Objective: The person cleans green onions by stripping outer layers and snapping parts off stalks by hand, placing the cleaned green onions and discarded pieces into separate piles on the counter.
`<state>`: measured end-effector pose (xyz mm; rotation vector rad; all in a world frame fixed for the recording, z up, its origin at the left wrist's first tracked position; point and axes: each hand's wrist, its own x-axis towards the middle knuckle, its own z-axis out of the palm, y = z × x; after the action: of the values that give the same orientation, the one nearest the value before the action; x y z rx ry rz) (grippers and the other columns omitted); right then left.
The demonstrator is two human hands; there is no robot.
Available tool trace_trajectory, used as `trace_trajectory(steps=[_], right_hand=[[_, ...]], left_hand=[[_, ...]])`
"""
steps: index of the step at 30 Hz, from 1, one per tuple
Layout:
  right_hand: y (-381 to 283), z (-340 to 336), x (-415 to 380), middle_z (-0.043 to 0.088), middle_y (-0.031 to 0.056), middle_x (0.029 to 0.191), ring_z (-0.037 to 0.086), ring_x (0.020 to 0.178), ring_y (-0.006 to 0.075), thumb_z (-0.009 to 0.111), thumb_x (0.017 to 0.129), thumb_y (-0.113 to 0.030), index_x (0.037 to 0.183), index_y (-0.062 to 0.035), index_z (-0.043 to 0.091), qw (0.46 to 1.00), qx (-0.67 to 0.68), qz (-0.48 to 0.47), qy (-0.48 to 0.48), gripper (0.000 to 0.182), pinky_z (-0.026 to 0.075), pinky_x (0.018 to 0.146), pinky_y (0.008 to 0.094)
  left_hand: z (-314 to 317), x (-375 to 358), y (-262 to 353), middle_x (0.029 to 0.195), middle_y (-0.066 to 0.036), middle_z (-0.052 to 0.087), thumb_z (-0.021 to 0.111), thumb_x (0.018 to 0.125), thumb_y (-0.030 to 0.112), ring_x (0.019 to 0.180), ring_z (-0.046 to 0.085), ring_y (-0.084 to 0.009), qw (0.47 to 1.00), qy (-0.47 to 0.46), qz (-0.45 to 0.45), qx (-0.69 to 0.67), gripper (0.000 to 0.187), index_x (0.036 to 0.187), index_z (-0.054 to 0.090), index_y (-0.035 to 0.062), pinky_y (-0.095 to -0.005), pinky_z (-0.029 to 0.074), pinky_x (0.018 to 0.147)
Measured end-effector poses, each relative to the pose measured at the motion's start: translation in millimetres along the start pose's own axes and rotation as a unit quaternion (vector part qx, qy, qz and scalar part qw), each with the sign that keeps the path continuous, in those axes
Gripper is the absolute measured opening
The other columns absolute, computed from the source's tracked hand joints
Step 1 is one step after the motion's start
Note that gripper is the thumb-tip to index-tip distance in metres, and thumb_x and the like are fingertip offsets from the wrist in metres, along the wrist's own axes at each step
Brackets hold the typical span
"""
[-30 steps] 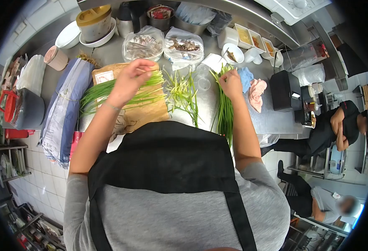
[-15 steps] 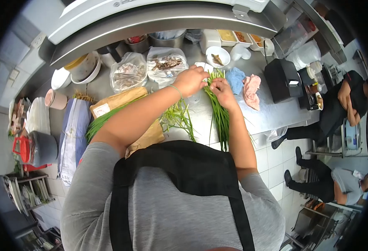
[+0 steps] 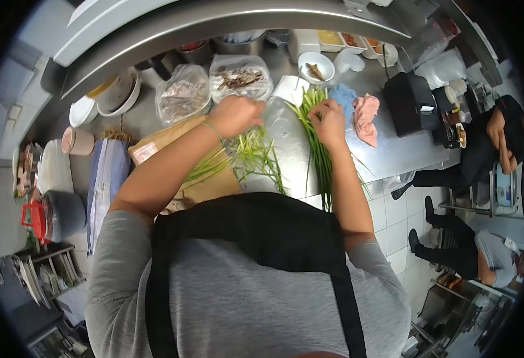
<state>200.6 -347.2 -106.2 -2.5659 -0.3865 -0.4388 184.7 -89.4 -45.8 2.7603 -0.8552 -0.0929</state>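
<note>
Left hand [image 3: 236, 115] has swung back from the right bundle [image 3: 318, 143] to the loose pile [image 3: 256, 156] mid-bench, fingers closed on stalks: sorting goes on. Right hand [image 3: 330, 121] stays curled, pinning the bundle top near the back edge. Count: three green heaps, two bags [image 3: 181, 98], two cloths [image 3: 366, 116].

Left hand [image 3: 236, 114] has moved from the right chive bundle [image 3: 320, 149] to the middle pile [image 3: 256, 154]
</note>
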Motion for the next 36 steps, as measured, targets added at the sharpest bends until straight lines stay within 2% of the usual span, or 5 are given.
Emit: trace_trajectory(steps=[4, 12, 25, 33, 36], right_hand=[[-25, -7, -5, 0.058, 0.0094, 0.091, 0.054, 0.083, 0.0308, 0.060, 0.068, -0.003, 0.080, -0.0089, 0.066, 0.994, -0.014, -0.074, 0.080, 0.015, 0.044, 0.071, 0.0385], [-70, -9, -92, 0.060, 0.0125, 0.078, 0.058, 0.077, 0.0301, 0.057, 0.067, 0.000, 0.075, -0.0024, 0.063, 0.868, 0.222, -0.184, -0.403, 0.011, 0.046, 0.072, 0.0367], [-114, -12, -53, 0.062, 0.0126, 0.077, 0.061, 0.069, 0.0285, 0.059, 0.075, -0.009, 0.085, -0.0039, 0.063, 0.906, 0.258, -0.090, -0.322, 0.013, 0.047, 0.063, 0.0339], [-121, 8, -58, 0.061, 0.0092, 0.080, 0.059, 0.075, 0.0269, 0.064, 0.070, -0.016, 0.083, -0.0077, 0.063, 0.938, 0.153, -0.250, -0.187, 0.015, 0.046, 0.066, 0.0319], [-128, 6, -59, 0.062, 0.0103, 0.085, 0.060, 0.077, 0.0268, 0.064, 0.070, -0.015, 0.083, -0.0078, 0.063, 0.931, 0.143, -0.135, -0.307, 0.015, 0.047, 0.066, 0.0321]], left_hand=[[3, -56, 4, 0.084, -0.010, 0.060, 0.063, 0.073, 0.009, 0.083, 0.058, -0.0300, 0.999, 0.001, -0.013, -0.047, 0.030, 0.102, 0.056, 0.0128, -0.0390, 0.046, 0.072], [2, -178, -14, 0.082, -0.011, 0.059, 0.063, 0.072, 0.004, 0.079, 0.058, -0.0276, 0.970, 0.146, -0.168, -0.099, 0.011, 0.081, 0.058, 0.0034, -0.0361, 0.046, 0.069], [71, -185, 2, 0.079, -0.009, 0.057, 0.066, 0.069, 0.010, 0.082, 0.056, -0.0287, 0.939, 0.221, -0.262, -0.023, 0.013, 0.080, 0.060, 0.0072, -0.0387, 0.047, 0.068], [45, -190, 4, 0.080, -0.009, 0.057, 0.065, 0.069, 0.008, 0.081, 0.056, -0.0293, 0.930, 0.218, -0.284, -0.089, 0.011, 0.078, 0.059, 0.0067, -0.0384, 0.046, 0.070], [49, -190, 2, 0.080, -0.009, 0.058, 0.064, 0.069, 0.008, 0.080, 0.057, -0.0292, 0.938, 0.225, -0.257, -0.061, 0.010, 0.078, 0.058, 0.0062, -0.0385, 0.046, 0.070]])
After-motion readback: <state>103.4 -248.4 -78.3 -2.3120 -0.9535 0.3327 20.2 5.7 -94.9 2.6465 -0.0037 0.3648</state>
